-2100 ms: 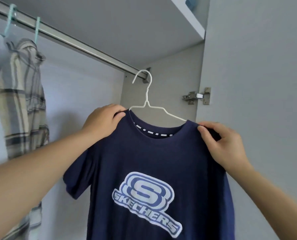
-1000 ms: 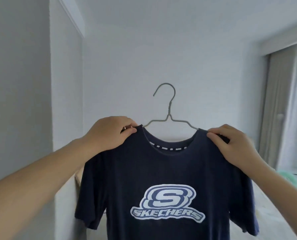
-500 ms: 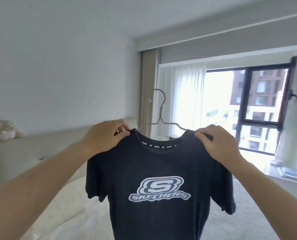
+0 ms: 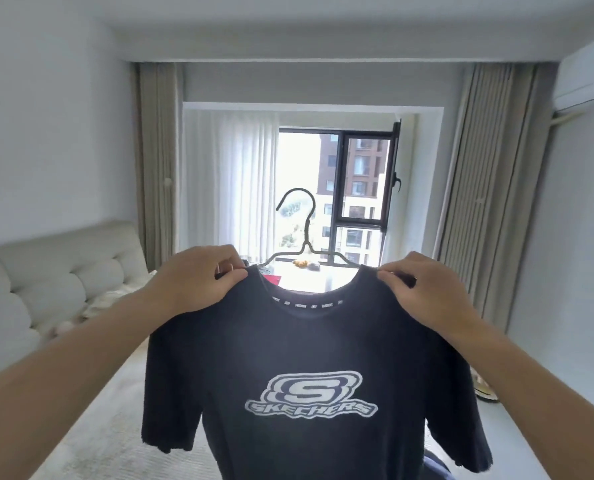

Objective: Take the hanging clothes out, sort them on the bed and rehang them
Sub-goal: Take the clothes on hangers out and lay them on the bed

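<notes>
We have turned from the wardrobe to face the bed [image 4: 91, 427], left hand [image 4: 198, 282] and right hand [image 4: 423, 292] pinching the T-shirt [image 4: 309, 362] shoulders on its hanger [image 4: 307, 233], ready for sorting.

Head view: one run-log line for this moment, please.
phase: carry to bed | left hand: pinches T-shirt shoulder | right hand: pinches other shoulder | wire hanger: inside collar
</notes>
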